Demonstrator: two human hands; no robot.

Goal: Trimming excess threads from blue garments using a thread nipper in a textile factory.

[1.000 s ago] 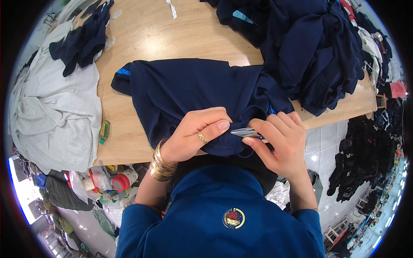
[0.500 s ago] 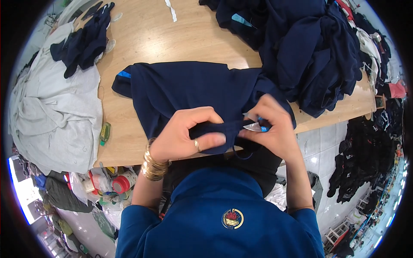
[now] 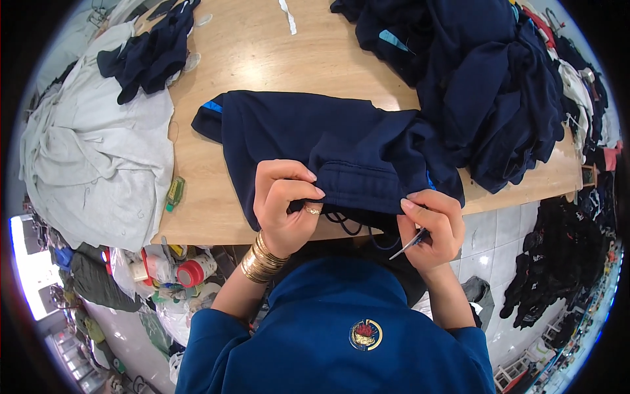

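A dark navy garment (image 3: 295,131) lies across the near part of the table, its stitched, gathered band (image 3: 357,184) stretched flat between my hands. My left hand (image 3: 282,210) pinches one end of this band between thumb and fingers. The other end is pinched by the thumb and index finger of my right hand (image 3: 433,226). Small thread snips (image 3: 405,248) are tucked in that same right hand, blades pointing down and left. Dark cord loops (image 3: 382,243) hang below the band, off the table edge. Bright blue fabric (image 3: 212,106) shows at the garment's far left corner.
A large navy garment pile (image 3: 472,85) touches the table's right side. Pale grey cloth (image 3: 98,157) covers the left, with a small navy piece (image 3: 147,62) on it. A green-and-yellow object (image 3: 175,193) lies beside the cloth. Black garments (image 3: 548,256) lie on the right floor.
The snips' blades were at the fabric between my hands; now they are drawn back into my right palm. My hands have moved apart and spread the band flat.
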